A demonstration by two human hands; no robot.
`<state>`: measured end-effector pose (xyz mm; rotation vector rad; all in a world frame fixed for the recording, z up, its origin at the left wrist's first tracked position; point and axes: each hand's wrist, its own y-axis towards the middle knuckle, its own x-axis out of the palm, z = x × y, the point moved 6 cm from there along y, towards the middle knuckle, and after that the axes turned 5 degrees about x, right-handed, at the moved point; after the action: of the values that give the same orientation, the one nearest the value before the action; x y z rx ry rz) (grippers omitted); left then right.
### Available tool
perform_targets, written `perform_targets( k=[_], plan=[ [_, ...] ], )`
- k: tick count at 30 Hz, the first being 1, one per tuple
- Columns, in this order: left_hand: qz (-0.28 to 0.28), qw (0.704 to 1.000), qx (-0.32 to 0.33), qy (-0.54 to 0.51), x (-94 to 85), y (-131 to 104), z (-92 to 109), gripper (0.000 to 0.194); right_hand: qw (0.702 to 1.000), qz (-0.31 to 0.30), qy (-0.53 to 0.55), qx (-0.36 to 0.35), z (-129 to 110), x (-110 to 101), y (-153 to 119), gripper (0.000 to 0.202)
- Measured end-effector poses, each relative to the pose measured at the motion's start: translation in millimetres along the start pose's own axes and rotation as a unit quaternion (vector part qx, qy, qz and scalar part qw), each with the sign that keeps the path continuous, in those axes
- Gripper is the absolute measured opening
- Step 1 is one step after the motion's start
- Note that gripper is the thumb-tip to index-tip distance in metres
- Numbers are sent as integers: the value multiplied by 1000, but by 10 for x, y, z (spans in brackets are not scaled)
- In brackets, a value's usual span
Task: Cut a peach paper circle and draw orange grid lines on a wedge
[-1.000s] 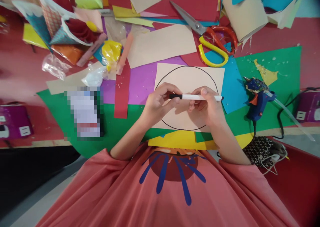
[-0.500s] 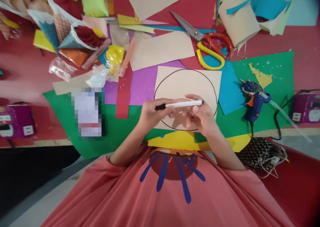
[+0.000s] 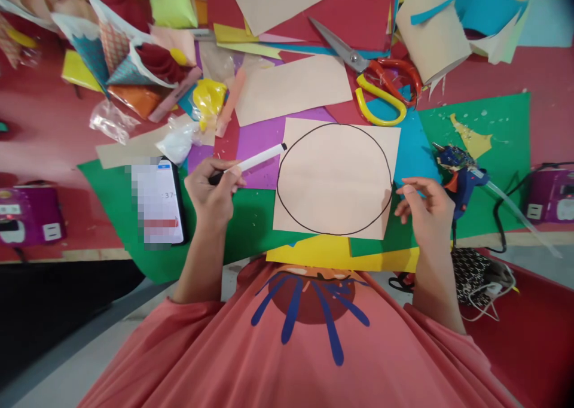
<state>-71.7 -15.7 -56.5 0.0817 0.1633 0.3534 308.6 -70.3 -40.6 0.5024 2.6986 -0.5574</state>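
A white marker (image 3: 262, 158) with black ends is held in my left hand (image 3: 213, 189), its tip pointing up and right over the purple sheet (image 3: 260, 174). At the centre lies a beige sheet (image 3: 334, 180) with a large black circle drawn on it. My right hand (image 3: 424, 204) hovers just right of that sheet, fingers apart and holding nothing. Close to my right hand is a blue glue gun (image 3: 466, 189) with a clear glue stick in its back. A phone (image 3: 168, 201), partly blurred out, lies left of my left hand.
Scissors (image 3: 354, 61) with red and yellow handles lie behind the circle sheet. Paper cones (image 3: 112, 43), clay packets and plastic wrap fill the back left. A beige paper roll (image 3: 433, 34) stands back right. Purple boxes (image 3: 549, 195) sit at both sides.
My hands have moved apart, uncovering the whole circle. My left hand has carried the marker left; my right hand has let go of its end and moved right.
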Motion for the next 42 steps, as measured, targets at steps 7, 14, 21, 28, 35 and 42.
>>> perform_targets(
  k=[7,14,21,28,35,42],
  plan=[
    [-26,991,99,87,92,69,126,13,992,42,-112,-50,-134,-27,19,13],
    [-46,935,237,260,85,98,341,61,993,-23,-113,-3,-66,52,99,25],
    [-384,846,283,238,644,-340,283,29,991,-98,42,83,-25,123,237,28],
    [-353,881,237,209,644,-376,224,33,992,-113,47,-23,-164,225,309,11],
    [-229,970,-15,-80,641,-19,-65,52,982,-123,129,-58,-251,345,533,13],
    [-186,962,-134,-150,630,200,-47,43,978,-171,81,-85,-494,726,811,13]
  ],
)
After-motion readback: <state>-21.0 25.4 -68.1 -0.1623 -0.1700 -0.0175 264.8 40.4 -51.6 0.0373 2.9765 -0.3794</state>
